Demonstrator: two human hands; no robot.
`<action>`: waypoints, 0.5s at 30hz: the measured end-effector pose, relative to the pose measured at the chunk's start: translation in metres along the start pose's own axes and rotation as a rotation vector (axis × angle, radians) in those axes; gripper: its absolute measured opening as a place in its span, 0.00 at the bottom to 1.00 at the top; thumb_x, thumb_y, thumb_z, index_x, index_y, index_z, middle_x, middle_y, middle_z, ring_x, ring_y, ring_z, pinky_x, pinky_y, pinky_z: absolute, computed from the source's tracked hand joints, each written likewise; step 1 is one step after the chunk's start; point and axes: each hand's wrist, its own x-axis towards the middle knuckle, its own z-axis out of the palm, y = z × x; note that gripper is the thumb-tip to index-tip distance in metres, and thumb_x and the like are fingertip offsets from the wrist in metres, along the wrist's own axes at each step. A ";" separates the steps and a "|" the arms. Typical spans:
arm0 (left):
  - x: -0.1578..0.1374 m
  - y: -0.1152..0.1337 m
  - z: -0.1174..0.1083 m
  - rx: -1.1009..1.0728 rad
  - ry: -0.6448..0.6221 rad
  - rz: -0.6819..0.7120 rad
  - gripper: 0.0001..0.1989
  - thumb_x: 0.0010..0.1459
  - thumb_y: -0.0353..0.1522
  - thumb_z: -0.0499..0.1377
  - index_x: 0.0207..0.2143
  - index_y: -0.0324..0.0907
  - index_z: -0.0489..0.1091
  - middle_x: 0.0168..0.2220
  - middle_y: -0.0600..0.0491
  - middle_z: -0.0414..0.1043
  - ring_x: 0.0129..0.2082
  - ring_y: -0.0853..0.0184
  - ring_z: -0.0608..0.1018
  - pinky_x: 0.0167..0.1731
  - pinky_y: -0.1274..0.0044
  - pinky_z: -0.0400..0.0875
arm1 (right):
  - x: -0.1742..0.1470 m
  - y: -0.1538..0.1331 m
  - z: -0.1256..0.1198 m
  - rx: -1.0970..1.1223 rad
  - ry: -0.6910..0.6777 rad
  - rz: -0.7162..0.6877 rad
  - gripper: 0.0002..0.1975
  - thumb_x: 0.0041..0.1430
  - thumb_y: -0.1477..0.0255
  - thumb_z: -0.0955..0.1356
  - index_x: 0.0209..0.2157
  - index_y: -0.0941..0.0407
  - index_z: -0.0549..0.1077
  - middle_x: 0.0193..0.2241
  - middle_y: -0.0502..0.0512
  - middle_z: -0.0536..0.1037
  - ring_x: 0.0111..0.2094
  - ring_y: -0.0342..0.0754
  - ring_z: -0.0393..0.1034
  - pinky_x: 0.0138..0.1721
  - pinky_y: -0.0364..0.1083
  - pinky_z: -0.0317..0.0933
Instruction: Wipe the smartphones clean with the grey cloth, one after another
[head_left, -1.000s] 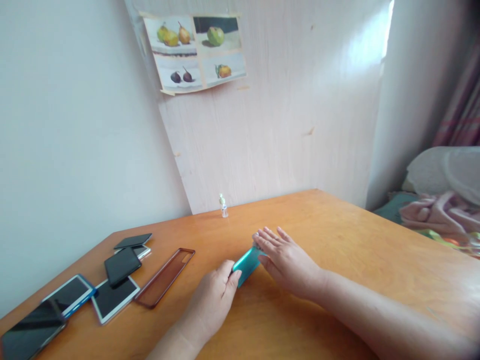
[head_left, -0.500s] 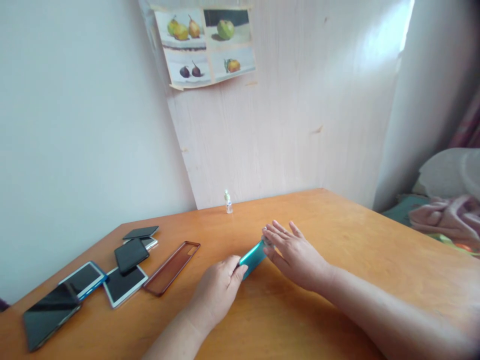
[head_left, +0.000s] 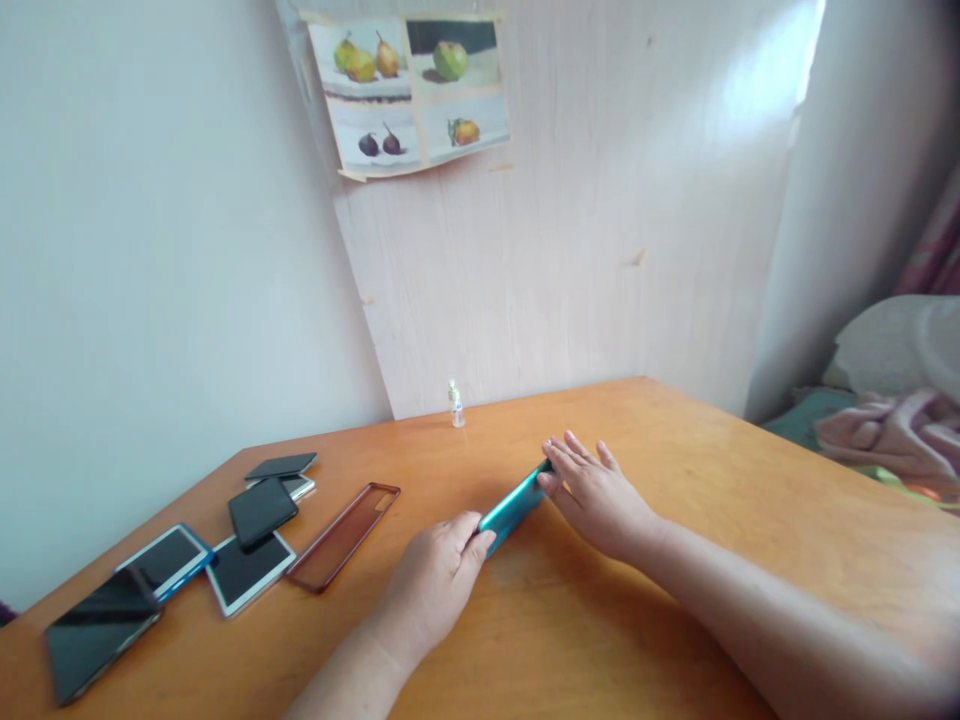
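A teal, shiny-backed phone [head_left: 514, 508] is held tilted above the table, its near end gripped by my left hand [head_left: 442, 565]. The left thumb lies along the back and the fingers wrap round the edge. My right hand [head_left: 596, 500] rests its fingertips against the far end of the phone, fingers stretched out and spread. Whether something thin lies under those fingertips I cannot tell. To the left of my left hand a reddish-brown clear phone case [head_left: 345, 538] lies flat on the table.
Several phones lie at the left of the wooden table [head_left: 637, 640], among them a black one [head_left: 262, 510], a white-framed one [head_left: 251, 572] and a dark one [head_left: 103, 632]. A small spray bottle [head_left: 456, 405] stands near the back edge by the wall.
My right hand has slid a little up and to the right along the phone, so more of its teal back shows. My left hand keeps its grip.
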 end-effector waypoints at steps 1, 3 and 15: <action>0.000 0.000 0.000 0.002 0.002 -0.003 0.15 0.68 0.40 0.47 0.31 0.44 0.64 0.29 0.56 0.71 0.30 0.68 0.72 0.29 0.79 0.58 | -0.001 -0.002 0.000 0.004 -0.003 -0.017 0.27 0.69 0.60 0.57 0.63 0.60 0.61 0.64 0.64 0.61 0.68 0.61 0.44 0.64 0.69 0.38; 0.000 -0.001 0.001 0.000 0.008 -0.009 0.14 0.68 0.39 0.47 0.31 0.44 0.64 0.30 0.55 0.72 0.30 0.67 0.73 0.29 0.78 0.58 | -0.008 -0.014 -0.002 0.033 -0.028 -0.146 0.28 0.69 0.60 0.58 0.64 0.58 0.59 0.65 0.62 0.59 0.68 0.59 0.43 0.65 0.67 0.36; -0.001 -0.001 0.000 -0.024 0.000 -0.010 0.14 0.68 0.39 0.47 0.32 0.44 0.64 0.30 0.56 0.71 0.30 0.67 0.72 0.30 0.79 0.59 | -0.002 -0.008 0.000 0.052 -0.033 -0.063 0.27 0.69 0.60 0.57 0.64 0.57 0.60 0.65 0.61 0.59 0.68 0.59 0.45 0.64 0.69 0.33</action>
